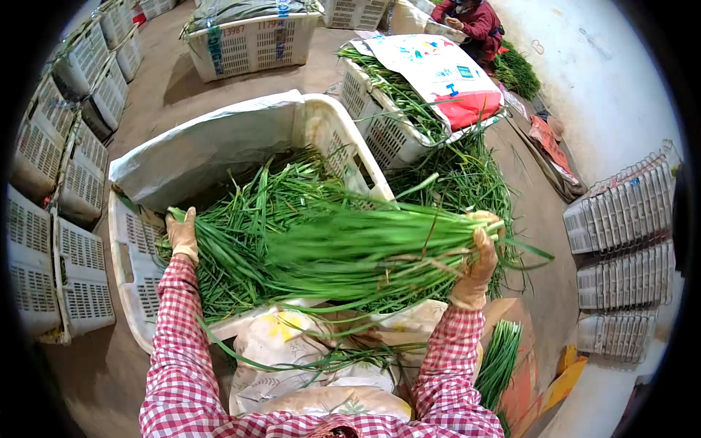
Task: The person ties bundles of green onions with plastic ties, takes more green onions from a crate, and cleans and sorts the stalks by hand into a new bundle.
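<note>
My right hand [476, 264], in a pale glove, is closed round the pale stalk ends of a bunch of garlic chives [365, 244]. The bunch stretches leftward over a large white plastic crate [130, 281], its leaves partly blurred by motion. At the crate's left side my gloved left hand [182, 233] grips a smaller bundle of chives, whose ends poke out above the fingers. Loose chives [270, 190] fill the crate beneath both hands, and a pale liner [212, 142] stands along its far wall. Several stray leaves hang over the light patterned cloth [285, 350] on my lap.
Another crate [380, 139] of greens, partly covered by a printed sack [438, 69], stands beyond. More chives [467, 182] lie beside it, and a bunch [500, 358] rests at my right. Crates [80, 281] line the left; stacked baskets [624, 212] stand right. A person [478, 25] crouches behind.
</note>
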